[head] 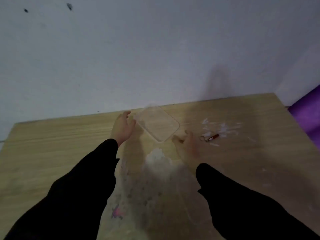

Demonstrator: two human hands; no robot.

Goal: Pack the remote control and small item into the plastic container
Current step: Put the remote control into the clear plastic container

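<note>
While both hands spread empty, the clear container (157, 125) lies mid-frame between left hand (122, 127) and blurred right hand (187, 144).

Over a light wooden table (52, 153), the left hand (122, 129) spreads its fingers beside a clear rectangular plastic container (157, 124). The blurred right hand (187, 146) hovers near a small red keychain item (212, 138).
</note>
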